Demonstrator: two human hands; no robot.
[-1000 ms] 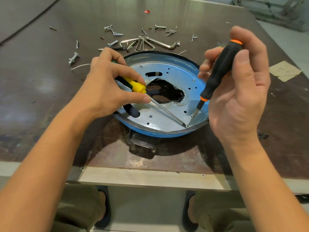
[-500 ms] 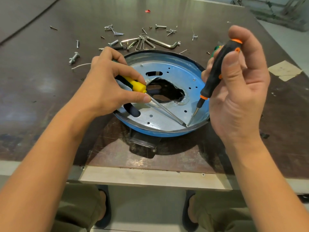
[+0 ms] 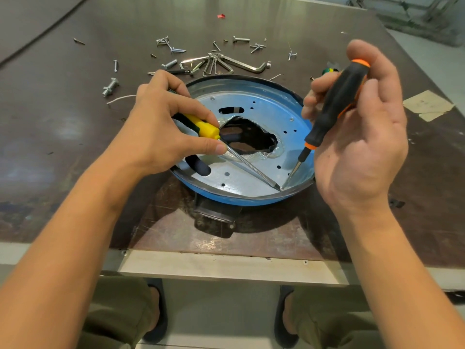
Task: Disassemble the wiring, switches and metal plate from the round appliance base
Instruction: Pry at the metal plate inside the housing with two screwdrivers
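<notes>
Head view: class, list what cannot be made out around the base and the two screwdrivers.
Head view throughout.
1. Inside the base, past the hole: too dark.
2. Rear of yellow screwdriver handle: covered by left hand.
3. Where its tip meets the black screwdriver tip: any screw too small.
4. Most of green tool: hidden behind right hand.

A single wide-angle view from the person's head looks forward and steeply down across the desk point(image 3: 63, 127). It sits close above the work. The left hand point(image 3: 156, 137) and right hand point(image 3: 359, 147) loom large at mid-frame, on either side of the round appliance base point(image 3: 226, 200). Below the desk's near edge, the view reaches the person's knees point(image 3: 118, 306) and feet point(image 3: 154, 311). The desk's far edge lies near the top.
</notes>
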